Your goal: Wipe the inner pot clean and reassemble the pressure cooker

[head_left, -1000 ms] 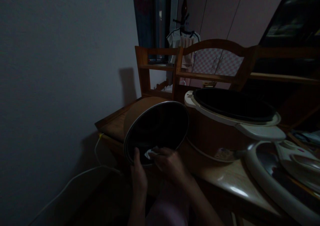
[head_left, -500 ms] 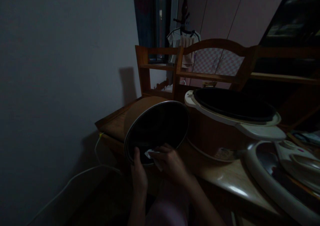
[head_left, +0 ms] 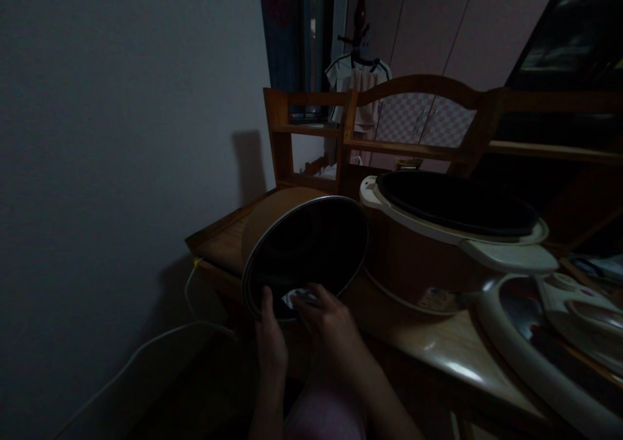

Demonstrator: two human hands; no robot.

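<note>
In a dim room, a person tilted a round, dark inner pot (head_left: pixel 306 252) on its side at the near left corner of a wooden table (head_left: pixel 428 342), its mouth turned toward the camera and its metal rim catching what light there was; the left hand (head_left: pixel 271 342) gripped the lower rim, thumb up over the edge, while the right hand (head_left: pixel 327 318) pressed a small pale cloth (head_left: pixel 294 296) against the inside wall just above that rim, fingers closed around it. Just to the right stood the open cooker body (head_left: pixel 438 245), brown-sided with a white collar, its cavity dark; the cooker's lid (head_left: pixel 549 336) lay in the right foreground, pale-rimmed with a shiny centre. A wooden shelf rack (head_left: pixel 350 135) rose behind the table, and clothes (head_left: pixel 359 93) hung from a stand beyond it; a white cord (head_left: pixel 146 346) trailed from the table's corner down along the grey wall.

Judged from this grip, the wiping would go best with the left hand holding the rim steady and turning the pot by degrees, so that the cloth could cover the whole inner wall in overlapping passes; the pot leaned near the table's edge, so a firm hold looked wise; whether the surface was wet or soiled could not be told in such light.
</note>
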